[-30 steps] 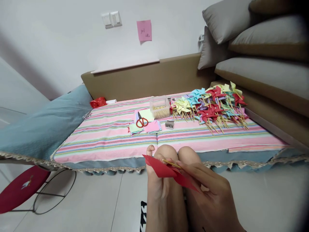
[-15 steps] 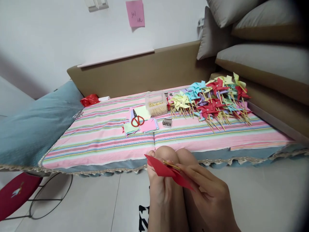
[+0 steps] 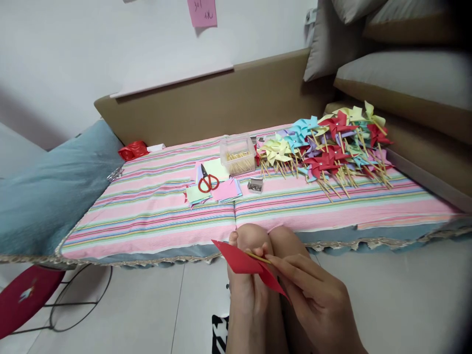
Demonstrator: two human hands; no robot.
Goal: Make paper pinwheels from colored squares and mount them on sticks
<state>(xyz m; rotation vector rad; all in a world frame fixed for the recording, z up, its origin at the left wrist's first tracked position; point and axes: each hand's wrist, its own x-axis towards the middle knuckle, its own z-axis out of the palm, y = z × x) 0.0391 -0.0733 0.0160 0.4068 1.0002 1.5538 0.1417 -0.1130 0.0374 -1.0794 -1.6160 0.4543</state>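
At the lower centre of the frame, the left hand (image 3: 245, 290) sits under and behind the red paper piece (image 3: 245, 263), with its thumb tip showing above the paper's upper edge and its fingers closed on the sheet from below. The paper lies tilted, its long axis running from a point at centre-left down to a point at lower right, and it covers most of the left palm. A thin wooden stick (image 3: 258, 257) lies across the paper's upper face, its long axis running left to right with a slight downward slope toward the right hand (image 3: 317, 305). The right thumb and forefinger are pinched on the stick's right end, so the free end points left, toward the left thumb. Both hands touch the paper; the right is the nearer to the stick. Beyond the hands, on the striped cloth (image 3: 155, 216), lie red scissors (image 3: 207, 181) on coloured paper squares (image 3: 224, 191), a clear box of sticks (image 3: 238, 155) and, at right, a heap of finished pinwheels (image 3: 324, 147).
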